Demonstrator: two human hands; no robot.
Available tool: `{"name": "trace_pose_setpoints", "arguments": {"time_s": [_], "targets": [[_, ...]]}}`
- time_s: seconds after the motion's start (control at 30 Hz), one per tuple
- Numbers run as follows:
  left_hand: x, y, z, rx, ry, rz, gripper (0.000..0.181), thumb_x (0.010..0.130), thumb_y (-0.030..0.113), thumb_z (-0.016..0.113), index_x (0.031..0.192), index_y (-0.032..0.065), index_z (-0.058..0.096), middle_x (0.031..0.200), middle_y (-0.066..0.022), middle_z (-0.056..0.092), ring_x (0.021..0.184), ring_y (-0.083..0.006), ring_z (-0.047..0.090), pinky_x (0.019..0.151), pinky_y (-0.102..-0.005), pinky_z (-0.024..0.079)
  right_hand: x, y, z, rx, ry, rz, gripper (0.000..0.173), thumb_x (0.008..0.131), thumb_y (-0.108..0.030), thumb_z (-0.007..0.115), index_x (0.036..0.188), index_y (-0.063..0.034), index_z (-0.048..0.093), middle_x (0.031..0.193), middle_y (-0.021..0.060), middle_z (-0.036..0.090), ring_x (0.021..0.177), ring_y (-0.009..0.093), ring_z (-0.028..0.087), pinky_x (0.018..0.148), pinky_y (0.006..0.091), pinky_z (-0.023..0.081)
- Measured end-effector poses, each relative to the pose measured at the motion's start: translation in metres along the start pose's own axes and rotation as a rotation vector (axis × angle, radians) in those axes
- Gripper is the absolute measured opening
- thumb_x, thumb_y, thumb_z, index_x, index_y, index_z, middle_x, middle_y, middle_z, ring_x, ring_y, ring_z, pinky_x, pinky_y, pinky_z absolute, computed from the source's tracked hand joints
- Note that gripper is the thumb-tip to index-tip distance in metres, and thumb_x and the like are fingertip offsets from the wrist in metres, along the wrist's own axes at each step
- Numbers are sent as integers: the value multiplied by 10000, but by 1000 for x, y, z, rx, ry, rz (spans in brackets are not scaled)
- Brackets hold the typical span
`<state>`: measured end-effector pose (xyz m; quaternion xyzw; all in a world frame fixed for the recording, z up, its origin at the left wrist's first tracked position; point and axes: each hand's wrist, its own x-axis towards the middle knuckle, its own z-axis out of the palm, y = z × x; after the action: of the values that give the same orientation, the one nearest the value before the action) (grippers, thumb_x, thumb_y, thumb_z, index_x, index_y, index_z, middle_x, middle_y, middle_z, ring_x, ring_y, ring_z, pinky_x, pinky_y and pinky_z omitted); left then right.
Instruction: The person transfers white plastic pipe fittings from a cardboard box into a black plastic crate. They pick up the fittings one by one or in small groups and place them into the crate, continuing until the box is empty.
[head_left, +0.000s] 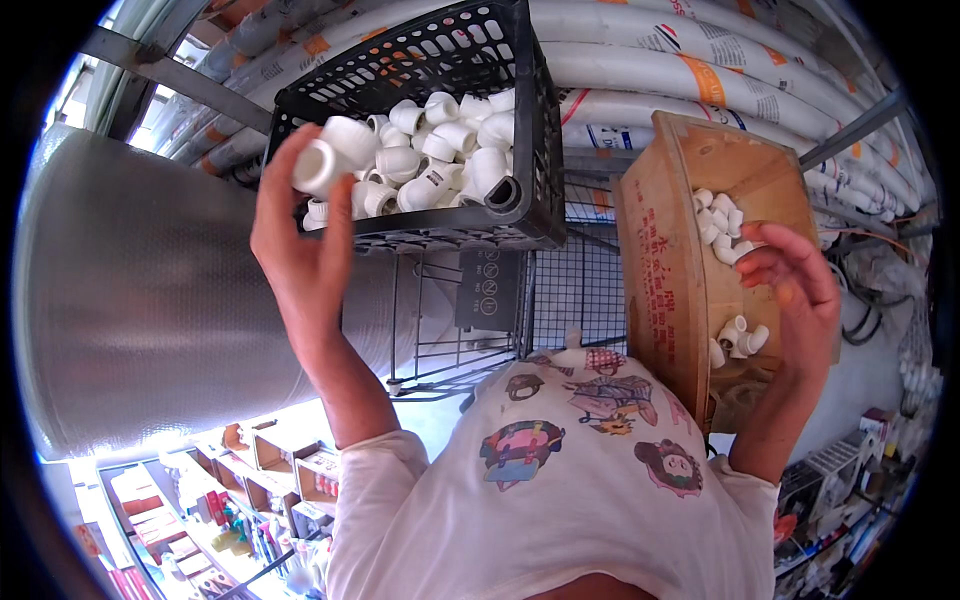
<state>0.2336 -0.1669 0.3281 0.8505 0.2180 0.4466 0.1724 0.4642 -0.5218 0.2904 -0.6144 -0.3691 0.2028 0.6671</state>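
My left hand (304, 225) is at the near left corner of a black plastic crate (450, 219), its fingers and thumb around a white plastic pipe fitting (313, 166). The fitting's round open end faces me. White elbow fittings (439, 139) and similar pieces lie heaped in the crate. My right hand (795, 274) reaches over a cardboard box (664, 247) with curled fingers. Its fingertips meet a white elbow (724, 249) in the view; whether they grip it is unclear. Several smaller white fittings (742, 337) lie inside the box, in two loose groups.
Wrapped white pipes (615, 67) lie stacked behind the crate and box. A large roll of bubble wrap (150, 292) stands at the left. Below the crate is a wire-mesh cart (574, 285) with a dark printed panel (489, 291). Stocked shelves (255, 480) fill the lower left.
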Motion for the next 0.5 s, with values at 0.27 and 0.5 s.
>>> {"name": "trace_pose_setpoints", "arguments": {"time_s": [0.27, 0.5], "targets": [[1, -78, 6, 29, -105, -114, 337, 954, 66, 618, 1286, 12, 594, 1184, -123, 668, 1045, -179, 633, 920, -308, 489, -13, 33, -66, -272, 296, 243, 396, 972, -260, 574, 1308, -49, 590, 1259, 66, 647, 1012, 139, 632, 874, 278, 476], [-10, -1, 42, -199, -199, 25, 304, 976, 64, 596, 1273, 0, 607, 1156, -123, 680, 1058, -178, 626, 956, -317, 472, -25, 86, -121, -319, 299, 532, 437, 951, -328, 594, 1320, -95, 592, 1235, 22, 651, 1028, 101, 616, 879, 269, 471]]}}
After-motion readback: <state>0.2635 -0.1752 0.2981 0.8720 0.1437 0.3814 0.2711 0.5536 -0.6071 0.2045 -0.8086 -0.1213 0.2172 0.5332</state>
